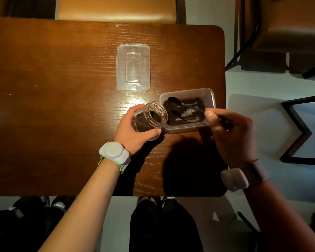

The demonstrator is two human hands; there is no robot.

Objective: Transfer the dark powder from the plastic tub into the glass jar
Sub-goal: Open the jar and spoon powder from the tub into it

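Note:
My left hand (135,129) grips a glass jar (151,117), tilted so its open mouth faces right toward the plastic tub (209,96). Dark powder lies inside the jar's lower part. The clear rectangular tub sits at the table's right edge and holds dark powder (198,104) spread over its bottom. My right hand (231,131) holds the handle of a dark spoon (173,100) whose bowl rests in the tub's far left corner, above the powder. The jar's mouth touches or overlaps the tub's near left rim.
The tub's clear lid (133,68) lies flat on the brown wooden table (53,88), beyond the jar. A tan chair (116,8) stands at the far side. The table's right edge runs just past the tub. Both wrists wear bands.

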